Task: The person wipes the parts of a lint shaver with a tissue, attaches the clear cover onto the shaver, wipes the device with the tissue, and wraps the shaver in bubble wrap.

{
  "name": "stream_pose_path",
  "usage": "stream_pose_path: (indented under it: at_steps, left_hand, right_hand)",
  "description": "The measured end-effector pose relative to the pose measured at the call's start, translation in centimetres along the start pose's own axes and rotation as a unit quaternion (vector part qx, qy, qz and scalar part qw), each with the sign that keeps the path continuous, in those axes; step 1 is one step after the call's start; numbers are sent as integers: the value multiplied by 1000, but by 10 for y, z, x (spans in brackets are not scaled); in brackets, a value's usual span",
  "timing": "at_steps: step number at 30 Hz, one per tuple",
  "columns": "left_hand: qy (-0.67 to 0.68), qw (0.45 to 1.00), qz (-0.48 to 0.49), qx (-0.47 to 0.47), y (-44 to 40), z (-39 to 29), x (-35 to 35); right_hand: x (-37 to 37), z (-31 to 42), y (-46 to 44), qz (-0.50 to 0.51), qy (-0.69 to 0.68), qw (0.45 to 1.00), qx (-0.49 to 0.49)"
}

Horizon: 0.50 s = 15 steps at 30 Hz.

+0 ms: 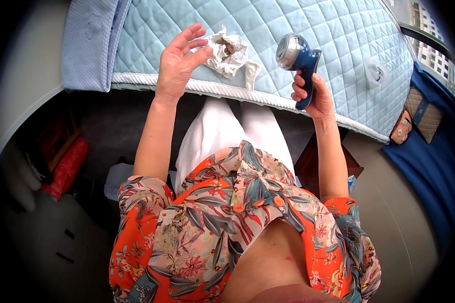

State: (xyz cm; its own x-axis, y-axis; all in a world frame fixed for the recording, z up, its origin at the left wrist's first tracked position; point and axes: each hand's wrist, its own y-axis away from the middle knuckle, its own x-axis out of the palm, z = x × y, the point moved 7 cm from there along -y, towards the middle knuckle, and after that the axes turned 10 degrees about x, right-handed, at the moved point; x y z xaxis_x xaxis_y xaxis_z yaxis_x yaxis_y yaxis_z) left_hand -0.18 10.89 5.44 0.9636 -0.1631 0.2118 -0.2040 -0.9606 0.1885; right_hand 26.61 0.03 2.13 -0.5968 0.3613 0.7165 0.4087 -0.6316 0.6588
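My right hand (316, 97) is wrapped round the handle of a dark blue fabric shaver (304, 61), whose silver mesh head points up and to the left above the quilted cover. My left hand (179, 63) is raised with its fingers apart, holding nothing that I can see. Just right of its thumb lies a crumpled white tissue (227, 53) with a small brownish clump in its middle. A twisted end of tissue (252, 74) hangs toward the cover's white edging. Farther right, a clear plastic cup-like piece (376, 73) rests on the cover.
The light blue quilted cover (167, 17) spreads in front of me, with a folded pale blue cloth (89, 45) at its left. Dark blue fabric (422, 166) and a beige quilted piece (423, 113) lie at the right. Below left is a red bag (68, 166).
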Motion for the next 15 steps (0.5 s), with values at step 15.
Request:
stream_pose_path:
  at_steps: [15]
  left_hand:
    - [-326,943,-43,-57,86,162,-18]
  right_hand:
    - [-186,31,-22,-403,251,880,24]
